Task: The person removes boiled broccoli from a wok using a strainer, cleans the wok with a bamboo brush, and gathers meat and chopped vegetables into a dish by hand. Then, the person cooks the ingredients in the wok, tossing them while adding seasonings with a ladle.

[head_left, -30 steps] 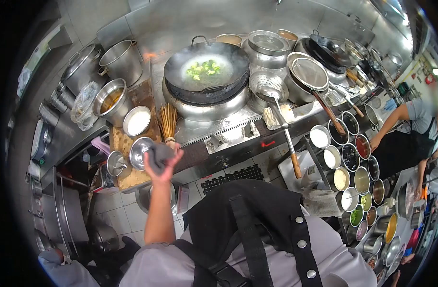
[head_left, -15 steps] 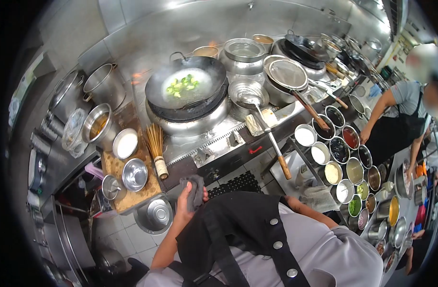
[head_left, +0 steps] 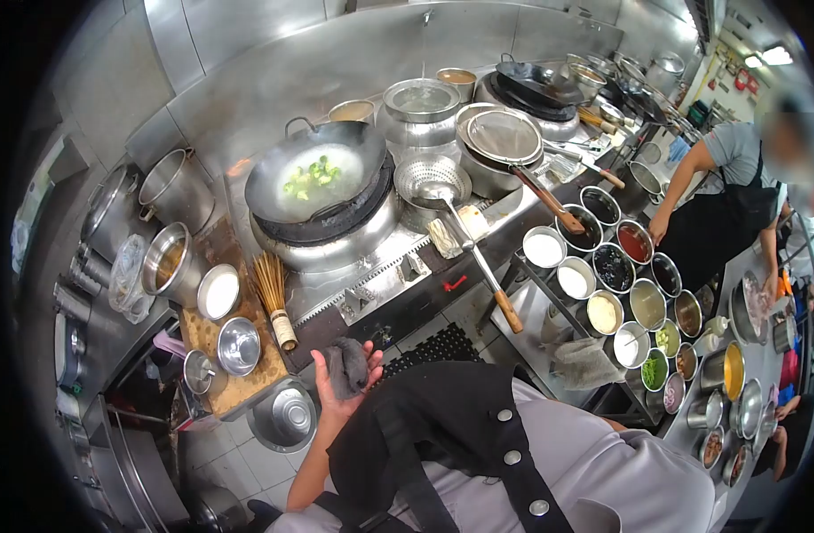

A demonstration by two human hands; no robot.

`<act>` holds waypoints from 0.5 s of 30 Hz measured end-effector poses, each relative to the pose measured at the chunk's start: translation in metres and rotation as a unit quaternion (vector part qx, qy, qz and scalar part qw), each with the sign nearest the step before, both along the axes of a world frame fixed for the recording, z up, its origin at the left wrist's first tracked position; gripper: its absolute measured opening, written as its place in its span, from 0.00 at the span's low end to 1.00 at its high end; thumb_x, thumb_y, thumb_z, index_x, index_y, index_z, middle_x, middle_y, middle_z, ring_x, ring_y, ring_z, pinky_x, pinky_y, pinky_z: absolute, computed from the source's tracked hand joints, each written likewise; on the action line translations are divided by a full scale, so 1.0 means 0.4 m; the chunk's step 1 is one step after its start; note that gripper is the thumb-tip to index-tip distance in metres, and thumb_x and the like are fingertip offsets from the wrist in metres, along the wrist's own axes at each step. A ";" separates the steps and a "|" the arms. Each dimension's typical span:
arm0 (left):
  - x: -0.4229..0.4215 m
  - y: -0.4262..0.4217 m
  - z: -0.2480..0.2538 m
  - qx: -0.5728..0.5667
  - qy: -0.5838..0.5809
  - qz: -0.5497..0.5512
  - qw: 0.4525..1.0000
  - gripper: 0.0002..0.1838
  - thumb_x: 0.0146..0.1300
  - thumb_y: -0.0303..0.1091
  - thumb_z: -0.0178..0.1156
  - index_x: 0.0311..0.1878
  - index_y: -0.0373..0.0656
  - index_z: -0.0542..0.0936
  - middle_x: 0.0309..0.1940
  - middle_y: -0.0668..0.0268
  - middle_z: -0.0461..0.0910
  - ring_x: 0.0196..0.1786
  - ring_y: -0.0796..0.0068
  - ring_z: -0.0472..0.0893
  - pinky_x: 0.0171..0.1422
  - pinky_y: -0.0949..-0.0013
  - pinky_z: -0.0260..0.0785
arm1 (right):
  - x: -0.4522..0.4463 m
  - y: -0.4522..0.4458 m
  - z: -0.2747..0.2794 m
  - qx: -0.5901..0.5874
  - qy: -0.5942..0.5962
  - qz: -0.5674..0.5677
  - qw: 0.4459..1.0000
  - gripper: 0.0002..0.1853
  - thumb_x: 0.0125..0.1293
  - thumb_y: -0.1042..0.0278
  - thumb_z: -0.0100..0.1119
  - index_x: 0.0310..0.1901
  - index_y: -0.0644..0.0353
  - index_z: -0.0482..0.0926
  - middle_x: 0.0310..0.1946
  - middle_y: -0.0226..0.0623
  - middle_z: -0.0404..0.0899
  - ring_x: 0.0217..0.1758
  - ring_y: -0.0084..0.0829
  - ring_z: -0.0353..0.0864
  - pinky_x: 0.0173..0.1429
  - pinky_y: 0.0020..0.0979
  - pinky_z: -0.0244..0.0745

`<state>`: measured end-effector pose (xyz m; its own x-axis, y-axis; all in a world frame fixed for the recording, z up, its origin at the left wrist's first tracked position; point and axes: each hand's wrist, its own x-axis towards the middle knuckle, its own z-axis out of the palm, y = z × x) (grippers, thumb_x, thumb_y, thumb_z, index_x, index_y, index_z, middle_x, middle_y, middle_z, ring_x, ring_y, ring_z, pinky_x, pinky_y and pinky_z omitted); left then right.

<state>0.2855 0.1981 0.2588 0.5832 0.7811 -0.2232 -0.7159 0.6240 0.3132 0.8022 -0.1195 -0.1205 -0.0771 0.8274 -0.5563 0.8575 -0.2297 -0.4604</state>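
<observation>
A folded dark grey cloth (head_left: 345, 367) lies in my left hand (head_left: 337, 404), palm up, with the thumb and fingers curved up around it. This hand is just in front of the stove's edge, below a bamboo wok brush (head_left: 272, 302). My right hand is out of sight behind my body. On the burner, beyond my left hand, a wok (head_left: 256, 182) holds steaming pale liquid with green vegetable pieces (head_left: 313, 178). To its right a ladle (head_left: 478, 262) with a wooden handle rests across a perforated strainer (head_left: 411, 182).
Several ingredient tins (head_left: 543, 247) fill a rack at right. A co-worker (head_left: 726, 178) stands beyond it. At left, steel bowls (head_left: 239, 346) stand on a wooden board (head_left: 202, 330), with a large steel bowl (head_left: 309, 435) below. A black mat (head_left: 442, 346) lies on the floor.
My left hand has turned further palm up and its fingers have spread, showing more of the cloth. My right forearm has dropped mostly out of view. The camera view has shifted slightly.
</observation>
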 end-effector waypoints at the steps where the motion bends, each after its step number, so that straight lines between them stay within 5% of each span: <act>1: 0.008 -0.003 0.017 0.005 0.002 0.002 1.000 0.49 0.64 0.76 0.52 0.66 0.35 0.71 0.62 0.50 0.76 0.64 0.48 0.78 0.58 0.50 0.81 | 0.001 0.024 0.047 -0.029 -0.004 -0.022 0.999 0.26 0.63 0.54 0.61 0.61 0.56 0.80 0.56 0.52 0.83 0.61 0.52 0.81 0.66 0.46 0.74; 4: 0.044 -0.018 0.078 0.059 -0.036 0.000 0.998 0.49 0.62 0.68 0.63 0.72 0.36 0.65 0.71 0.50 0.68 0.71 0.45 0.72 0.57 0.52 0.84 | -0.005 0.102 0.204 -0.114 -0.025 -0.092 0.989 0.27 0.60 0.56 0.62 0.61 0.57 0.80 0.57 0.52 0.83 0.61 0.51 0.82 0.66 0.45 0.75; 10: 0.162 -0.059 0.069 0.094 -0.004 -0.015 0.995 0.38 0.64 0.44 0.71 0.71 0.36 0.66 0.70 0.53 0.71 0.60 0.54 0.79 0.50 0.63 0.84 | 0.068 0.250 0.368 -0.015 -0.019 -0.126 0.992 0.27 0.58 0.61 0.63 0.61 0.58 0.80 0.58 0.50 0.83 0.61 0.49 0.82 0.67 0.43 0.75; 15: 0.227 -0.084 0.053 -0.048 0.065 -0.039 0.996 0.24 0.65 0.35 0.67 0.60 0.32 0.75 0.50 0.56 0.81 0.43 0.66 0.79 0.41 0.70 0.76 | 0.077 0.275 0.442 0.045 0.081 -0.152 0.984 0.25 0.60 0.62 0.62 0.60 0.59 0.80 0.56 0.50 0.83 0.60 0.49 0.82 0.65 0.42 0.76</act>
